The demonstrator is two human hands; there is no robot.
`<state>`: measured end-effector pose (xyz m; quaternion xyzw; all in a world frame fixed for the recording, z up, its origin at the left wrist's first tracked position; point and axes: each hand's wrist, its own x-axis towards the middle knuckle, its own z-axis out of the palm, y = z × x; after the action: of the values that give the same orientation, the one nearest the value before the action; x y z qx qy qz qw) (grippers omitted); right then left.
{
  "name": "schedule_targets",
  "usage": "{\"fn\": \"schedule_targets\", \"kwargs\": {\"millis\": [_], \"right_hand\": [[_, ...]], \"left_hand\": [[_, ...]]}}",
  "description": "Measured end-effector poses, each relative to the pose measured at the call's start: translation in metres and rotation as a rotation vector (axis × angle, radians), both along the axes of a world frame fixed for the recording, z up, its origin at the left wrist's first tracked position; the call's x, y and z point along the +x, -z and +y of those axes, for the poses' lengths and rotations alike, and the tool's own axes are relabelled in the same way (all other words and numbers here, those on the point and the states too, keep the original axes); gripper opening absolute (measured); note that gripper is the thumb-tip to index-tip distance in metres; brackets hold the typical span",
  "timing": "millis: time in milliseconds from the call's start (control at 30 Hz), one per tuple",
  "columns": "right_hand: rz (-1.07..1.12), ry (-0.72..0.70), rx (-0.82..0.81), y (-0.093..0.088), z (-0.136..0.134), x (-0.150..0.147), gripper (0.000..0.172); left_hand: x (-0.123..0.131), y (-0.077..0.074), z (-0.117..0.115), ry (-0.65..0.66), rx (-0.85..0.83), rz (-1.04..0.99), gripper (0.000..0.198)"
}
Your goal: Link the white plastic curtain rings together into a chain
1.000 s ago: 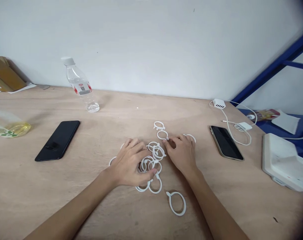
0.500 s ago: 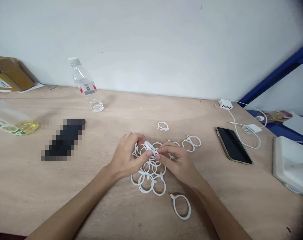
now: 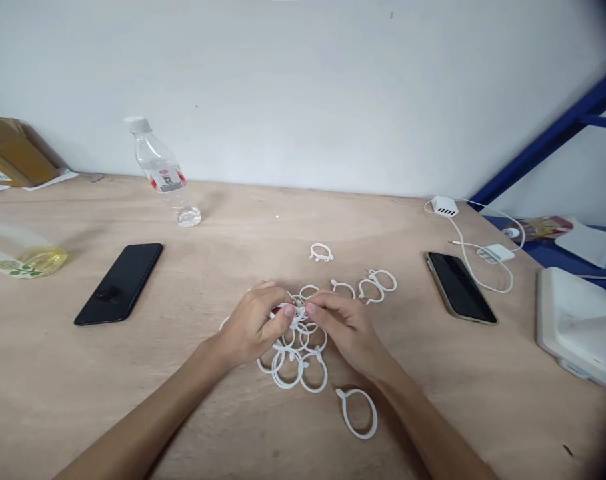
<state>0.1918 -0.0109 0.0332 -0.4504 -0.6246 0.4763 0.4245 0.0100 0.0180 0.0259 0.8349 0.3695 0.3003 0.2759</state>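
Over a pile of white plastic rings with small tabs [image 3: 287, 385], my two hands meet. A white ring [image 3: 299, 312] is pinched between thumb and fingers of my left hand [image 3: 255, 323]; part of it is hidden behind the fingers. My right hand [image 3: 347, 327] closes its thumb and fingertips on the small tab end of that same ring. One loose ring [image 3: 375, 425] lies nearer to me, and another white ring with several tabs [image 3: 323, 257] sits beyond the pile. A few more rings [image 3: 395, 280] lie to the right of the pile.
A black phone [image 3: 120, 283] and a water bottle [image 3: 167, 180] are at left, with an oil bottle [image 3: 37, 262] and a cardboard box [image 3: 17, 153] farther out. At right are another phone [image 3: 460, 287], a charger [image 3: 444, 206] with cables and a white device [image 3: 573, 320].
Both hands have lowered slightly toward the pile, and the held ring has tilted flatter between them. The view has shifted a little. Another ring edge now shows left of my left hand.
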Motion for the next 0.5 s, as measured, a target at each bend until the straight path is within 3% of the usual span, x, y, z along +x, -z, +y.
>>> {"fn": "schedule_targets", "kwargs": {"millis": [133, 333, 500], "right_hand": [[0.001, 0.046, 0.0, 0.0026, -0.0017, -0.0043, 0.029], [0.114, 0.05, -0.146, 0.0037, -0.0042, -0.0097, 0.036], [0.077, 0.059, -0.108, 0.0043, -0.0055, -0.0107, 0.035]], "left_hand": [[0.0015, -0.0023, -0.0012, -0.027, 0.025, -0.001, 0.064], [0.001, -0.0057, -0.0019, -0.004, -0.06, -0.047, 0.066], [0.0016, -0.0023, -0.0024, 0.001, -0.066, -0.049, 0.067]]}}
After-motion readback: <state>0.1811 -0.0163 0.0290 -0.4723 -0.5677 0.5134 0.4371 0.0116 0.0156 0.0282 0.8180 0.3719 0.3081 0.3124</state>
